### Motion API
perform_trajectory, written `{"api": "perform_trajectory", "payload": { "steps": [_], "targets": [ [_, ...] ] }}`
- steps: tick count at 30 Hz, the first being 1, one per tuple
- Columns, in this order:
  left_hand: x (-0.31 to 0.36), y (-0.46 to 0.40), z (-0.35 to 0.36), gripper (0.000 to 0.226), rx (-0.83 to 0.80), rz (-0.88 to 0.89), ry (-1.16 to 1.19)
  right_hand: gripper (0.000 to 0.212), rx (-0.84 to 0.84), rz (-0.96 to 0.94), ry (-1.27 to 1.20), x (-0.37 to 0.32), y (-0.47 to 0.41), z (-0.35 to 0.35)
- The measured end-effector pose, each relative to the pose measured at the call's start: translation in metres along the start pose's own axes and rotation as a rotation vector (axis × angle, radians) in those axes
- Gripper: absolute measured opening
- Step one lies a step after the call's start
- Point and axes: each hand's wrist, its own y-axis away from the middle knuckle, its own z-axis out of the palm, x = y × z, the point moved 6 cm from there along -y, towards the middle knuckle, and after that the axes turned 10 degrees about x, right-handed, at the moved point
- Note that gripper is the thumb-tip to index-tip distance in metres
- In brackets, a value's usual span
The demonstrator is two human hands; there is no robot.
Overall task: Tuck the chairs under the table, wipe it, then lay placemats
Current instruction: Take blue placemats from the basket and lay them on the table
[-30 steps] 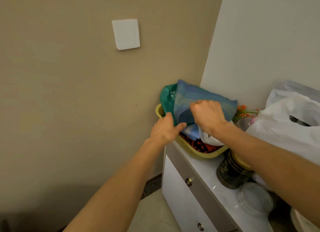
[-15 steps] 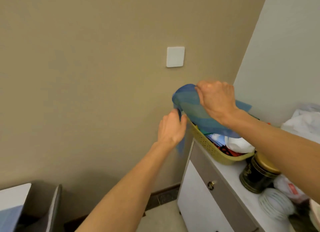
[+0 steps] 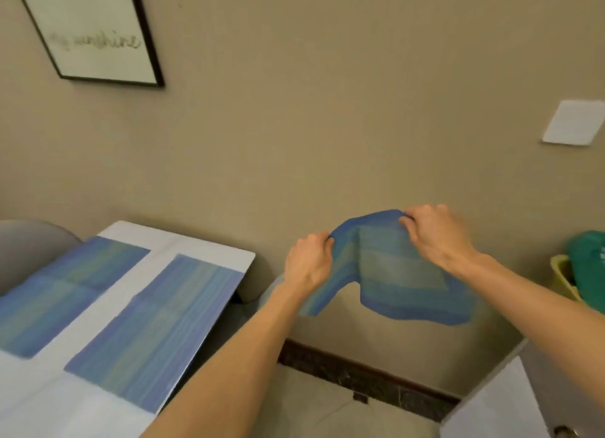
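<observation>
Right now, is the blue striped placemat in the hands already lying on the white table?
No: the blue striped placemat hangs in the air beside the white table, pinched between the left hand and right hand.

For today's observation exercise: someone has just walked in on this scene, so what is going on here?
A person is laying a white table with blue placemats. Two placemats already lie flat on it, side by side. The left hand and the right hand each grip the top edge of a third placemat, held up in the air in front of the wall, hanging partly folded and not yet on the table.
</observation>
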Motion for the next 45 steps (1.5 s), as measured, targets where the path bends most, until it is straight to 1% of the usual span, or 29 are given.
{"api": "perform_trajectory", "payload": {
  "steps": [2, 3, 6, 11, 14, 15, 16, 19, 22, 24, 28, 33, 36, 38, 41, 45],
  "targets": [
    [-0.038, 0.016, -0.033, 0.033, 0.071, -0.089, -0.051, 0.027, -0.04, -0.053, -0.079, -0.04, -0.006, 0.016],
    [-0.063, 0.031, -0.056, 0.034, 0.108, -0.152, -0.082, 0.026, -0.055, -0.121, -0.144, -0.076, -0.004, 0.022],
    [-0.109, 0.069, -0.107, 0.035, 0.199, -0.265, -0.092, 0.024, -0.061, -0.234, -0.262, -0.147, 0.003, 0.032],
    [-0.173, 0.153, -0.196, 0.033, 0.364, -0.417, -0.153, 0.031, -0.098, -0.466, -0.473, -0.273, 0.039, 0.028],
    [-0.2, 0.197, -0.242, 0.028, 0.432, -0.481, -0.175, 0.026, -0.073, -0.578, -0.499, -0.336, 0.057, 0.009],
    [-0.216, 0.22, -0.265, 0.029, 0.465, -0.516, -0.186, 0.025, -0.057, -0.637, -0.515, -0.37, 0.067, 0.001],
    [-0.221, 0.224, -0.27, 0.031, 0.465, -0.517, -0.182, 0.025, -0.042, -0.65, -0.511, -0.376, 0.068, -0.003],
    [-0.25, 0.261, -0.31, 0.033, 0.498, -0.586, -0.193, 0.024, -0.026, -0.723, -0.566, -0.43, 0.086, -0.016],
    [-0.283, 0.298, -0.345, 0.031, 0.505, -0.608, -0.214, 0.022, -0.042, -0.774, -0.587, -0.486, 0.113, -0.025],
    [-0.301, 0.318, -0.362, 0.031, 0.494, -0.611, -0.211, 0.023, -0.05, -0.777, -0.59, -0.515, 0.13, -0.029],
    [-0.345, 0.373, -0.401, 0.031, 0.472, -0.67, -0.191, 0.021, -0.082, -0.803, -0.602, -0.582, 0.175, -0.036],
    [-0.381, 0.415, -0.434, 0.034, 0.471, -0.74, -0.196, 0.019, -0.148, -0.818, -0.619, -0.639, 0.215, -0.042],
    [-0.402, 0.428, -0.447, 0.034, 0.518, -0.783, -0.196, 0.02, -0.143, -0.858, -0.627, -0.67, 0.229, -0.037],
    [-0.417, 0.442, -0.45, 0.035, 0.585, -0.822, -0.164, 0.02, -0.175, -0.884, -0.66, -0.692, 0.236, -0.031],
    [-0.427, 0.461, -0.458, 0.034, 0.618, -0.88, -0.158, 0.02, -0.216, -0.899, -0.722, -0.715, 0.248, -0.031],
    [-0.441, 0.476, -0.482, 0.033, 0.661, -0.888, -0.18, 0.021, -0.222, -0.911, -0.754, -0.745, 0.26, -0.037]
  ]
}}
